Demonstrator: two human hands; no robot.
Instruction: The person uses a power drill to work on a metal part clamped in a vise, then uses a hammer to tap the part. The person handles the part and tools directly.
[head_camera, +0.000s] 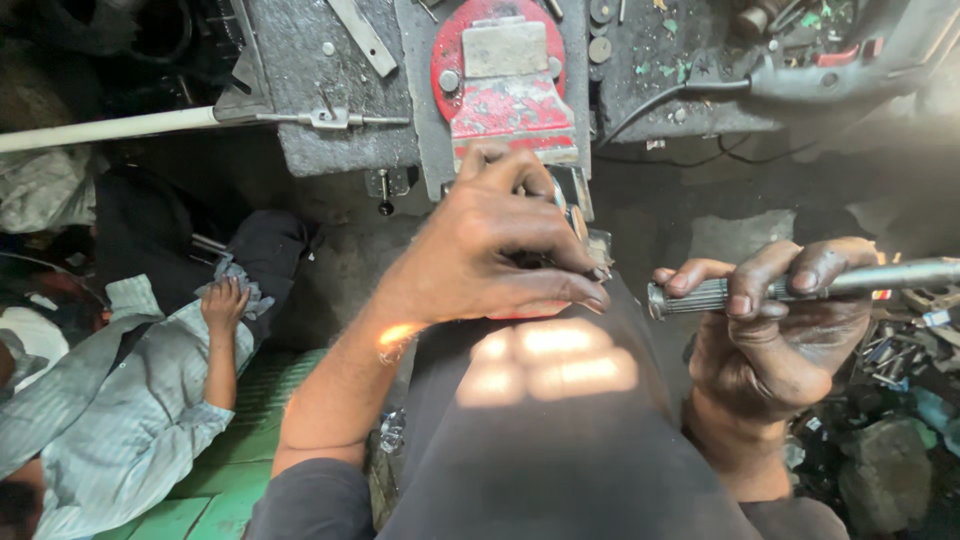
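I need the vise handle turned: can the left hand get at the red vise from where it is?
Probably yes: the left hand already rests at the near end of the red vise, nothing between them.

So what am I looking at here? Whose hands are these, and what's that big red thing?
This picture comes from a camera worn on a person's head, looking down, so the two big hands are that person's own. The red thing is a bench vise, a heavy clamp fixed to a grey, dirty workbench. The left hand rests its fingertips at the near end of the vise, on a small metal part I can't make out. The right hand holds a metal rod with a ridged end. A power tool with a black cord lies on the bench at top right. Down on the left, another person in a striped shirt sits by a green floor, one hand on a cloth.
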